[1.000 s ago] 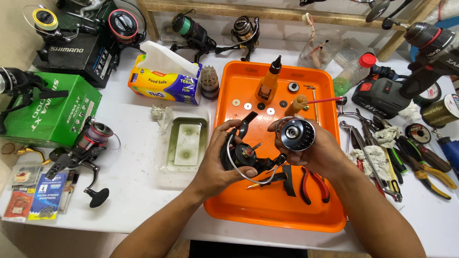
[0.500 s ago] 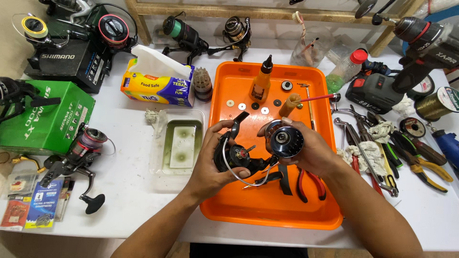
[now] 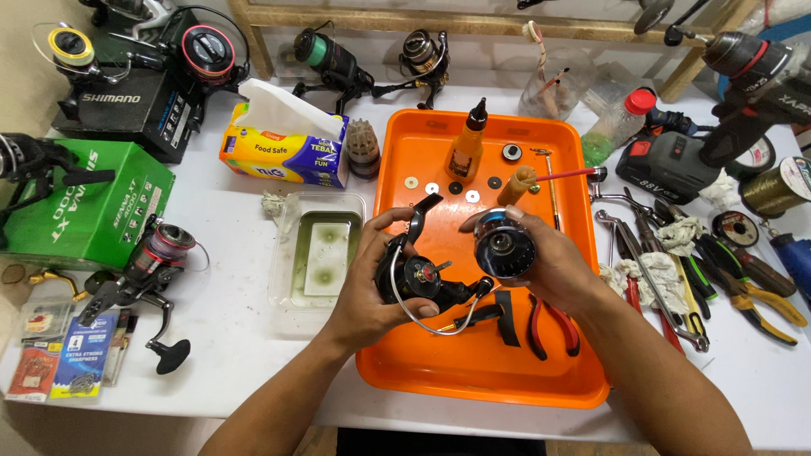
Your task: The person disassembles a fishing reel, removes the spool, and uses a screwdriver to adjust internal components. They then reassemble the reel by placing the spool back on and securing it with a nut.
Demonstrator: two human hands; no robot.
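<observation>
Over an orange tray (image 3: 473,380), my left hand (image 3: 372,291) grips a black spinning reel body (image 3: 418,279) with its wire bail hanging below. My right hand (image 3: 549,262) holds the reel's dark round spool (image 3: 503,245), its open end facing me, just right of the body and apart from it. On the tray lie small washers (image 3: 432,187), an orange oil bottle (image 3: 466,148), a brown grease bottle (image 3: 517,184) and red-handled pliers (image 3: 549,325).
A clear tub of greenish liquid (image 3: 321,257) sits left of the tray, a tissue box (image 3: 283,152) behind it. Other reels (image 3: 152,257), a green box (image 3: 80,207) and packets lie at left. Pliers, wrenches, rags and a cordless drill (image 3: 701,143) crowd the right.
The view shifted slightly. Both hands stay over the tray; the spool in my right hand has drifted a little left and down relative to the tray, still apart from the reel body.
</observation>
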